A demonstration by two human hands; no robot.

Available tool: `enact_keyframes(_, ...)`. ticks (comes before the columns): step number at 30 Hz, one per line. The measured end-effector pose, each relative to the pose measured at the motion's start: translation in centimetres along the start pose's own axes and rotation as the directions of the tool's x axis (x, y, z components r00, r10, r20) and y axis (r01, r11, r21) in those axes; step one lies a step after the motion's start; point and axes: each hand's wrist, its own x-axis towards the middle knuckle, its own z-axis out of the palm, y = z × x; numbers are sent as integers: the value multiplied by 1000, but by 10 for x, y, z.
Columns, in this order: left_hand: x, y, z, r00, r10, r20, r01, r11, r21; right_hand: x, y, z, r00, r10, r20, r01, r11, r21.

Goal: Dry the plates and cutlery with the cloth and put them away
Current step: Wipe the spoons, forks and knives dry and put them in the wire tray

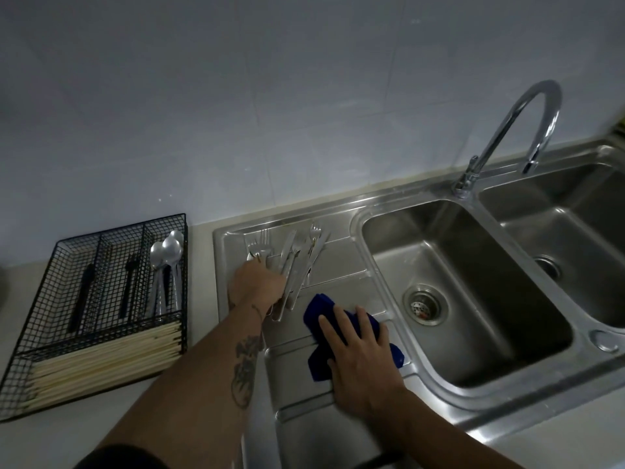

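The cutlery [291,265], a loose heap of steel forks and knives, lies on the ribbed draining board [304,384] of the sink, handles pointing toward the person. It looks stiff, light and probably wet and slippery, and the pieces overlap, so lifting one may drag its neighbours; a handle is the safest place to take hold, clear of tines and blades.

The left hand [257,282] reaches into the near-left edge of the heap and touches it, but its fingers are hidden behind the knuckles, so I cannot tell whether the grip has closed on a piece.

Just beside the heap, the blue cloth [324,308] lies soft and crumpled on the board. The right hand [355,350] rests flat on it, fingers spread, pinching nothing.

To the left on the desk [203,333] stands a black wire organiser [101,299] holding spoons [167,252], dark-handled pieces and pale chopsticks [108,357]. No plates are visible.
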Motion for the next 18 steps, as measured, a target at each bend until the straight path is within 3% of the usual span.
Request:
enact_keyframes(6, -20, -1, -2, 998, -37, -43, 32, 992, -123, 0, 8, -9, 997, -60, 41, 63, 995, -76)
enact_keyframes(11, -37, -7, -10, 996, 22, -89, -35, 988, -151, -5, 10, -18, 999, -41, 34, 39, 997, 61)
enact_keyframes(18, -73, -31, -14, 995, 101, -12, -102, 984, -144, -25, 9, -24, 1000, 16, 26, -17, 999, 45)
